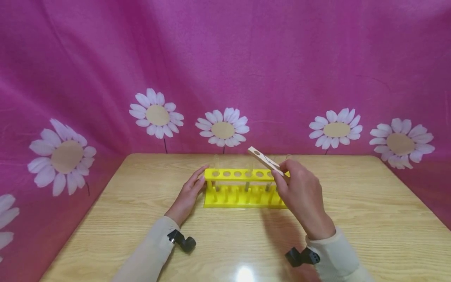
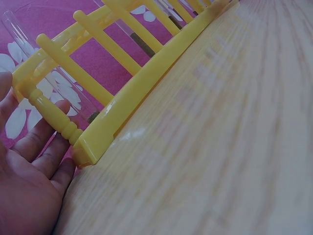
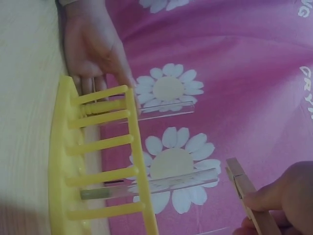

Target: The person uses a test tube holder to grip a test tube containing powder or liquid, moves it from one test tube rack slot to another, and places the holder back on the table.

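A yellow test tube rack [image 1: 230, 203] stands on the table. My left hand [image 1: 187, 197] holds its left end, the thumb by the top corner and the fingers [image 2: 36, 139] behind the turned end post. Above the rack's right part, my right hand [image 1: 303, 192] pinches a wooden test tube holder [image 1: 261, 158], a peg-like clamp with a wire spring. Its free end points up and left, apart from the tubes. Several glass test tubes stand in the rack, among them one at the left end [image 1: 216, 161] and one near the middle [image 3: 195, 180] with dark matter at its bottom.
The pale wood-grain table [image 1: 141, 188] ends against a pink cloth [image 1: 225, 70] printed with white daisies. A black wrist mount [image 1: 183, 241] sits on the left sleeve and another [image 1: 302, 257] on the right.
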`<state>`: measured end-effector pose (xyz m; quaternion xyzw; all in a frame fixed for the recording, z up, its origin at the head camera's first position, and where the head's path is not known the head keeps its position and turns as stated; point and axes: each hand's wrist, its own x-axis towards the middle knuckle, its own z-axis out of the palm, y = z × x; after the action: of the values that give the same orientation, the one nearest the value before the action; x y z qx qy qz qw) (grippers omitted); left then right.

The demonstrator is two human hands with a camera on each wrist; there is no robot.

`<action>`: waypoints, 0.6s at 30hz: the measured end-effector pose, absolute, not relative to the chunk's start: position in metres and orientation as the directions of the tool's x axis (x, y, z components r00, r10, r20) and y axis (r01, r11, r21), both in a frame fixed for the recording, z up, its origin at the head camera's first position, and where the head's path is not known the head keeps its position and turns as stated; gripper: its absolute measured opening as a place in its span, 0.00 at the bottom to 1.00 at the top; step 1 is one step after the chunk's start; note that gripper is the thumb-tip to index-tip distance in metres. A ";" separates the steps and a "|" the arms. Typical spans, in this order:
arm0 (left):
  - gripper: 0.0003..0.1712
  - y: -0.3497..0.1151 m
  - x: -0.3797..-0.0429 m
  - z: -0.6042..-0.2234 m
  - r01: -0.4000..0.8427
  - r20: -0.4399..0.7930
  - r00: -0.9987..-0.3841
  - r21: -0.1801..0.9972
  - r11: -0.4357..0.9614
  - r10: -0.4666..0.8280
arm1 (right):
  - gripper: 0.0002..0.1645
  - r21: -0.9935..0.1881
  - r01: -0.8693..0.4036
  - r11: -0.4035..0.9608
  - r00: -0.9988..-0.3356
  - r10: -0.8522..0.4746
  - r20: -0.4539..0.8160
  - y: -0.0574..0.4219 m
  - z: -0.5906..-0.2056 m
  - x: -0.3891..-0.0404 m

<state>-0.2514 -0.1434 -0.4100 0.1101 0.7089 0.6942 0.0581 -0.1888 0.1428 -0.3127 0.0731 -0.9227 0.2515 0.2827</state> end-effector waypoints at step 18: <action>0.28 -0.146 -0.264 -0.434 0.108 0.106 -0.972 0.994 -0.006 0.209 | 0.09 -0.398 -0.312 0.863 -0.812 -0.024 0.583 0.139 -0.319 -0.188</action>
<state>-0.2643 -0.1456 -0.4341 0.1122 0.7042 0.7002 0.0361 -0.1885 0.1391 -0.3193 0.0915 -0.9196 0.2455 0.2928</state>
